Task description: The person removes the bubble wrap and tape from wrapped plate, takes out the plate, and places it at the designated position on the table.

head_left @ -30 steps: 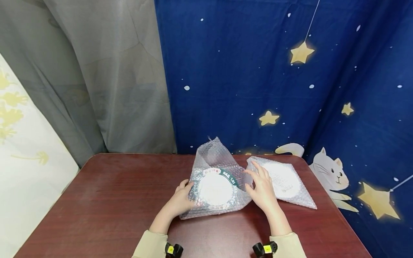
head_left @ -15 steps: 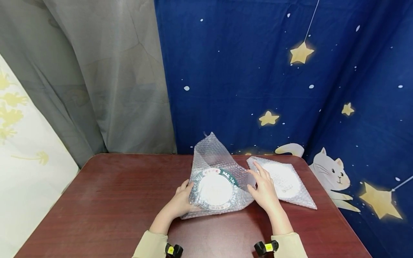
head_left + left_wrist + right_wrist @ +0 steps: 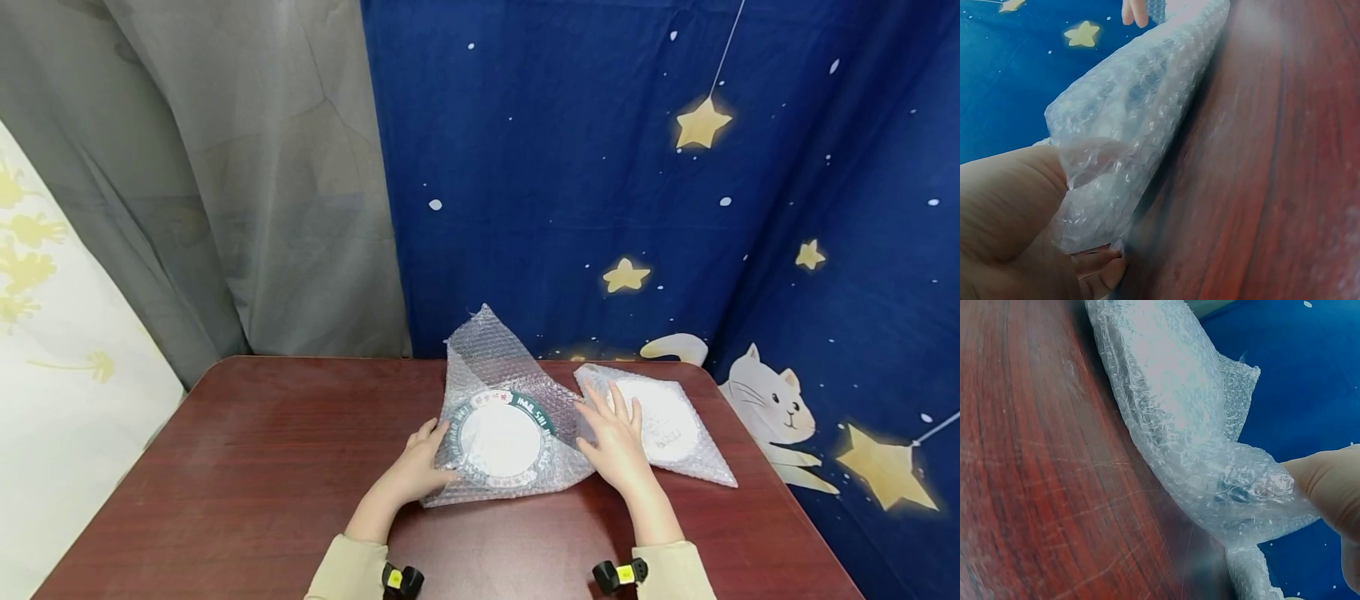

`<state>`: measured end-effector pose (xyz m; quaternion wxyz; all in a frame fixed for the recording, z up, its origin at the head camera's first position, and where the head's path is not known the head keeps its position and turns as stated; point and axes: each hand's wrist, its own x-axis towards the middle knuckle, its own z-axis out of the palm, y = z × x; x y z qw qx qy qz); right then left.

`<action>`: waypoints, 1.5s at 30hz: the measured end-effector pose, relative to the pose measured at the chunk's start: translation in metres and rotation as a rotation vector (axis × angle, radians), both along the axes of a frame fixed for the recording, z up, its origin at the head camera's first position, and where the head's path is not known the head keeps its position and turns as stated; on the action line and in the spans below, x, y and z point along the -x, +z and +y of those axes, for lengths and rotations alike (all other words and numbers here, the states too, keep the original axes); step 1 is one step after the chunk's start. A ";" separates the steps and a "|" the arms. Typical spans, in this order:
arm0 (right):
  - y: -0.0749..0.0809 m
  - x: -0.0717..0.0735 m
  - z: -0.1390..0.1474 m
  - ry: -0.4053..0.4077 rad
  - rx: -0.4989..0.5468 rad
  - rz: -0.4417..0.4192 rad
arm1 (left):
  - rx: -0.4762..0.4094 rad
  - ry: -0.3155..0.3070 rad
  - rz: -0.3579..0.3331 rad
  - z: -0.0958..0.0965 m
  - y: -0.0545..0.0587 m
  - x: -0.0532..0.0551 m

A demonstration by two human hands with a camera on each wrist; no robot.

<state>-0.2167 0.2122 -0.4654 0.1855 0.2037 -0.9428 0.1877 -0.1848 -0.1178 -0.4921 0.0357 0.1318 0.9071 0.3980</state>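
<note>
A round white plate (image 3: 501, 442) with a green lettered rim lies inside bubble wrap (image 3: 487, 354) on the table, its middle washed out by glare. One pointed flap of the wrap stretches toward the table's far edge. At the left side, my left hand (image 3: 417, 468) grips the wrap's edge; the left wrist view shows the thumb partly behind clear film and fingers curled low at the edge. On the other side, my right hand (image 3: 617, 442) has its fingers spread, and its thumb (image 3: 1329, 481) touches the loose wrap edge in the right wrist view.
A second bubble-wrapped round white item (image 3: 660, 421) lies right of the first, partly behind my right hand. Beneath everything is a dark red wooden table (image 3: 285, 467). A blue star-print curtain (image 3: 555, 167) and a grey curtain (image 3: 300, 208) hang behind the far edge.
The far flap of the wrap has tilted left and risen slightly. My right hand has moved a little right, and its fingers have spread. The left hand stays at the left edge.
</note>
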 end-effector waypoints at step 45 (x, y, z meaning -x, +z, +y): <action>-0.005 -0.008 0.006 0.030 -0.168 -0.219 | -0.037 0.183 0.027 -0.055 0.000 0.004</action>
